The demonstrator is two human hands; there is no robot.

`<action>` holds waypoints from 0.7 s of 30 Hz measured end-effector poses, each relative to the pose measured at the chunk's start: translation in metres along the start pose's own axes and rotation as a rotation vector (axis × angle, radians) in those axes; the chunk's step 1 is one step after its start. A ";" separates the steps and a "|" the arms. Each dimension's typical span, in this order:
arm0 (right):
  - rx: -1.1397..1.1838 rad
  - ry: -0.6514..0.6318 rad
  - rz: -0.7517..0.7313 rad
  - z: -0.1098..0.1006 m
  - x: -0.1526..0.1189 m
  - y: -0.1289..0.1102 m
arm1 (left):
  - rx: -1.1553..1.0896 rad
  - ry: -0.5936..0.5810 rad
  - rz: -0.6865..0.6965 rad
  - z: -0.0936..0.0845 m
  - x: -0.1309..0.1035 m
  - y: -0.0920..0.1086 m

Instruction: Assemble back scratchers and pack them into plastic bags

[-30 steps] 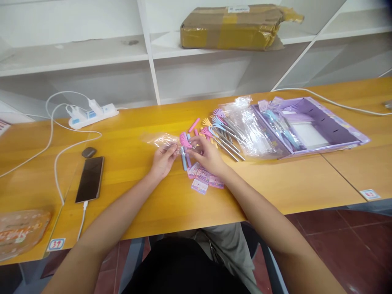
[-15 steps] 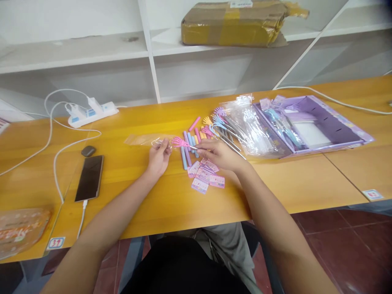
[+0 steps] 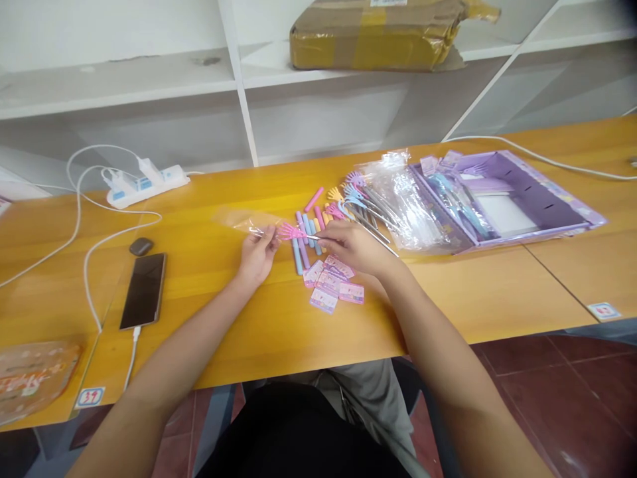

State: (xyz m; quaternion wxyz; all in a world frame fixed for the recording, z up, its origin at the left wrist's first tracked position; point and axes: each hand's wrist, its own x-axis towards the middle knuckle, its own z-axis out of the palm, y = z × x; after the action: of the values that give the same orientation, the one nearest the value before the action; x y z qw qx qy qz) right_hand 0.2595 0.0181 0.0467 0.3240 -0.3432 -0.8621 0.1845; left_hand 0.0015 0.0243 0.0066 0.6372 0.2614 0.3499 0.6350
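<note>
Your right hand (image 3: 343, 242) is closed in a pinch on the metal rod of a pink scratcher (image 3: 290, 232), whose hand-shaped head points left toward your other hand. Your left hand (image 3: 257, 255) grips a clear bag (image 3: 249, 219) between thumb and fingers, and the bag stretches out beyond those fingertips to the left. You have the scratcher's head right beside your left fingertips; whether it touches them or the bag's mouth, I cannot tell.

Between your two hands, and running partly behind the right one, coloured tubes (image 3: 299, 255) lie on the table (image 3: 239, 318). Printed cards (image 3: 328, 285) overlap in a loose group just on your side of the tubes, near your right hand. Past that hand, a bunch of other scratchers (image 3: 354, 194) lies with pink, orange, blue and purple heads, next to a heap of clear packaging (image 3: 405, 206). Farther to the right of your right hand sits an open purple box (image 3: 537, 199). Well left of your left hand lies a phone (image 3: 142, 291).
</note>
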 end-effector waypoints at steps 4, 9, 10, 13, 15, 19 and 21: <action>0.008 0.081 0.022 0.009 0.000 0.006 | 0.050 0.011 0.003 0.001 0.000 -0.003; 0.051 0.154 0.067 0.020 0.001 0.004 | 0.146 -0.028 0.022 0.003 -0.005 -0.007; 0.069 0.158 0.083 0.022 0.001 0.001 | 0.168 -0.049 0.033 0.003 -0.007 -0.008; 0.201 0.134 0.159 0.025 0.001 -0.007 | 0.175 -0.073 0.058 0.004 -0.009 -0.007; 0.327 0.089 0.223 0.023 0.001 -0.011 | 0.105 -0.039 0.064 0.004 -0.007 -0.004; 0.589 0.029 0.312 0.007 -0.002 -0.011 | -0.094 0.071 0.049 0.000 0.004 0.007; 0.710 0.034 0.319 -0.002 -0.003 -0.009 | -0.139 0.099 0.043 -0.002 0.008 0.010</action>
State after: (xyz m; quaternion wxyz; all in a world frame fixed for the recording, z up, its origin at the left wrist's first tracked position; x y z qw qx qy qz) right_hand 0.2585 0.0101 0.0519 0.4041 -0.3421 -0.6749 0.5139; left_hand -0.0070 0.0321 0.0119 0.6221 0.1920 0.3303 0.6834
